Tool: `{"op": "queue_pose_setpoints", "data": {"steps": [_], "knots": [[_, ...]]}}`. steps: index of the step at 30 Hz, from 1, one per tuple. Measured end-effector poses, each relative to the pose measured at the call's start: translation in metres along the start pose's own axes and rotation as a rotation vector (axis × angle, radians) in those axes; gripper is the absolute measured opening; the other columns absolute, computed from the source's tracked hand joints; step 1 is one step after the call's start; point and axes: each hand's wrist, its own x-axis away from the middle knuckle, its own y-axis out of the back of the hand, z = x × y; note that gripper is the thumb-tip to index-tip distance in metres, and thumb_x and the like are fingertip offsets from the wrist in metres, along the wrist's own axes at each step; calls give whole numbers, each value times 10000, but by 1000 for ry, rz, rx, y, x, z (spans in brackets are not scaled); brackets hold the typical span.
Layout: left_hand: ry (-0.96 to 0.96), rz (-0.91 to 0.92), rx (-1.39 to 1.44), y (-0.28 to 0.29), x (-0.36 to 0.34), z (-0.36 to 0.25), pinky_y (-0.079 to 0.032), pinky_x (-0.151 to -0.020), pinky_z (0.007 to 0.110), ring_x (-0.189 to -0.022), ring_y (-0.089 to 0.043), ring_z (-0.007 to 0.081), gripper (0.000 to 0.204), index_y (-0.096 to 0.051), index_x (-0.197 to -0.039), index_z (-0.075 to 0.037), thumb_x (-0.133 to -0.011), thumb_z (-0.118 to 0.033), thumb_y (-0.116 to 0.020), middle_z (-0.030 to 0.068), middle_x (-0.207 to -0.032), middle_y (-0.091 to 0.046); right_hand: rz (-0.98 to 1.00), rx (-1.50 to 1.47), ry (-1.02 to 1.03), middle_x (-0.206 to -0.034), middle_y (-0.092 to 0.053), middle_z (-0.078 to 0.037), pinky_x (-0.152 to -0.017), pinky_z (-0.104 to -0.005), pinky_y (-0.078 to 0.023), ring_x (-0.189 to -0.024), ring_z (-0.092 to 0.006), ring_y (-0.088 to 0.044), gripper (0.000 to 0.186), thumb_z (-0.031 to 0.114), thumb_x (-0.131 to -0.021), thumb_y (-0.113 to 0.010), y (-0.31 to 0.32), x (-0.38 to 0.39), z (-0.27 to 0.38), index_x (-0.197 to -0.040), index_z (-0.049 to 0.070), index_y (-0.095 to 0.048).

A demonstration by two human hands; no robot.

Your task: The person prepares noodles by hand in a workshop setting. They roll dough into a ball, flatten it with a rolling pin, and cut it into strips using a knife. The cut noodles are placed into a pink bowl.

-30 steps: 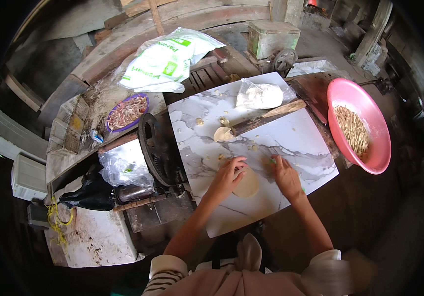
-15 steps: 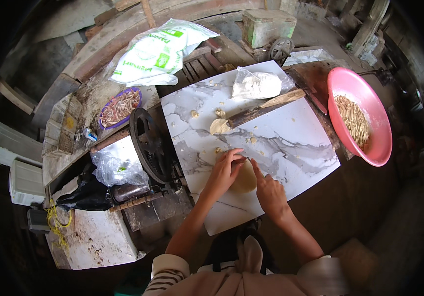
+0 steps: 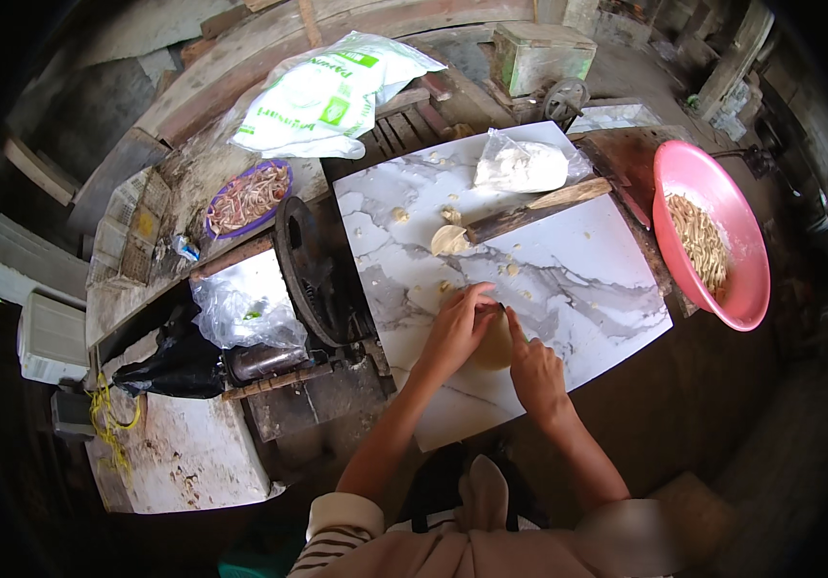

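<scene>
A flat, pale yellow piece of dough (image 3: 493, 351) lies on the marble-patterned board between my hands. My left hand (image 3: 460, 328) presses it down at its far left edge, fingers bent and close together. Over its right edge, my right hand (image 3: 538, 378) has its index finger stretched forward and the other fingers curled in. A small dark tip shows by that index fingertip; the rest of what the right hand grips is hidden. Farther up the board are a round lump of dough (image 3: 449, 240), a wooden rolling pin (image 3: 505, 224) and a clear bag of white flour (image 3: 529, 169).
At the right stands a pink basin (image 3: 756, 231) with many dough strips. To the left are a hand-cranked machine with a dark wheel (image 3: 310, 279), a purple-rimmed plate of pinkish strips (image 3: 250, 199) and a plastic crate (image 3: 125, 226). A white-and-green sack (image 3: 322, 101) lies at the back.
The whole view has shifted slightly, so the board and surroundings sit a little farther right. Both hands stay at the dough, with only a slight shift in their fingers.
</scene>
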Motion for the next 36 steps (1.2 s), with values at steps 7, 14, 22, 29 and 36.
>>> {"op": "queue_pose_setpoints", "data": {"steps": [7, 14, 22, 29, 36], "knots": [[-61, 0, -100, -3, 1, -3, -420, -870, 383, -921, -573, 258, 369, -514, -1178, -109, -825, -66, -615, 45, -973, -646, -13, -54, -20, -740, -594, -212, -602, -487, -519, -670, -388, -640, 747, -10, -798, -497, -8, 22, -10, -1476, 134, -220], [-99, 33, -268, -6, 5, -6, -409, -896, 397, -991, -544, 258, 335, -576, -1137, -129, -808, -101, -635, 53, -1040, -603, -38, -72, -16, -740, -597, -214, -575, -480, -520, -638, -380, -640, 741, 2, -804, -496, -14, 57, -26, -1476, 149, -222], [-133, 128, -455, -12, -2, -15, -387, -861, 413, -1080, -453, 244, 208, -629, -990, -145, -786, -166, -668, 36, -1077, -521, -39, -109, 15, -756, -598, -203, -592, -471, -528, -647, -375, -636, 714, 37, -799, -519, -6, 92, -54, -1456, 151, -264], [-195, 350, -515, -8, -34, -15, -381, -902, 392, -1034, -449, 228, 152, -606, -838, -129, -732, -169, -708, 16, -986, -542, -507, -93, 50, -856, -599, -139, -648, -414, -533, -818, -304, -613, 615, 8, -797, -514, -18, -13, -87, -1388, 140, -405], [-102, 428, -287, -6, -44, -23, -469, -754, 361, -825, -574, 219, 189, -585, -820, -87, -708, -138, -728, 44, -802, -631, -566, -46, 103, -899, -592, -110, -779, -399, -461, -952, -277, -552, 534, 30, -785, -553, -17, -56, -89, -1306, 136, -504]]}}
